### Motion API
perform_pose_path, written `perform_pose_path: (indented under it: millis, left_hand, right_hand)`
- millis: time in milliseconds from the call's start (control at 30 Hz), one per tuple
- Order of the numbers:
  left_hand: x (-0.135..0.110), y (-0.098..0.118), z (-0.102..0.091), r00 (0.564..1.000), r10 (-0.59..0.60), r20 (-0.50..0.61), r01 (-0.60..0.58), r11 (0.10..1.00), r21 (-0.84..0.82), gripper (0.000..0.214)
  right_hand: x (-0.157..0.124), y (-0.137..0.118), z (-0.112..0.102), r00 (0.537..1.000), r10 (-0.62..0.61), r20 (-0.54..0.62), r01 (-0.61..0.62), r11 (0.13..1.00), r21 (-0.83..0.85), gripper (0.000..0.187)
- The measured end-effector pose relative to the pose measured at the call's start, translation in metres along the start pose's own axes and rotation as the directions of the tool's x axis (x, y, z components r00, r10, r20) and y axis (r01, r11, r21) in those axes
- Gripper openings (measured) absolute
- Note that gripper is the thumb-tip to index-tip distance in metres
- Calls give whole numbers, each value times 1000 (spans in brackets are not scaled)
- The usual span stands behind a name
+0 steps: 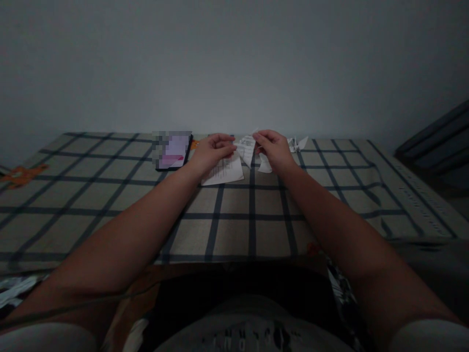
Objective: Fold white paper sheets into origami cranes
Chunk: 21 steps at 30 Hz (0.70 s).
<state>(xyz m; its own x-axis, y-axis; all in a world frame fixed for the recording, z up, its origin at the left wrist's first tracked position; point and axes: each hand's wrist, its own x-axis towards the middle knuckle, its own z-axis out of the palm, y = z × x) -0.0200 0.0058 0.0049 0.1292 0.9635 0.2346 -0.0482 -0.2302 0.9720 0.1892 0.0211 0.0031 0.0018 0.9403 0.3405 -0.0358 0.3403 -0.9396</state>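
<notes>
A small piece of folded printed paper is held up between my two hands, just above the table. My left hand is closed at its left corner, the thumb and curled fingers meeting the edge. On the other side, my right hand pinches the paper's upper right edge between thumb and fingers. Under my left hand lies a flat stack of printed paper sheets, partly covered by the hand. A white paper flap shows below my right fingers; whether it joins the folded piece, I cannot tell.
A dark-framed tablet or phone with a lit, partly blurred screen is left of my hands. Behind my right hand sits a folded white paper figure. The checked tablecloth covers the table, which meets a plain wall.
</notes>
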Motion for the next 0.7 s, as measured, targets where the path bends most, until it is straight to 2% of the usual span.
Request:
perform_pose_path:
  millis: [133, 200, 300, 367, 567, 700]
  left_hand:
    - [6, -2, -4, 990, 95, -102, -99, 994, -35, 47]
    - [7, -1, -5, 993, 68, -98, -74, 996, -56, 48]
    - [5, 1, -3, 1000, -17, -12, 17, 998, -62, 41]
    - [3, 1, -1, 999, -31, 14, 32, 998, -55, 45]
    - [4, -2, -2, 998, 2, -64, 1, 999, 41, 50]
    - [6, -3, -4, 997, -14, -78, 13, 1000, -8, 50]
  right_hand:
    - [2, 4, -1, 999, 28, 43, -27, 1000, -7, 26]
    - [1, 4, 0, 998, 37, 47, -36, 999, -10, 25]
    - [1, 3, 2, 999, 26, 39, -27, 999, 21, 22]
    - [0, 2, 2, 999, 24, 34, -25, 999, 27, 21]
    - [-2, -1, 2, 994, 70, 87, -73, 997, 33, 26]
    - [-3, -4, 3, 994, 69, 85, -72, 997, 22, 24]
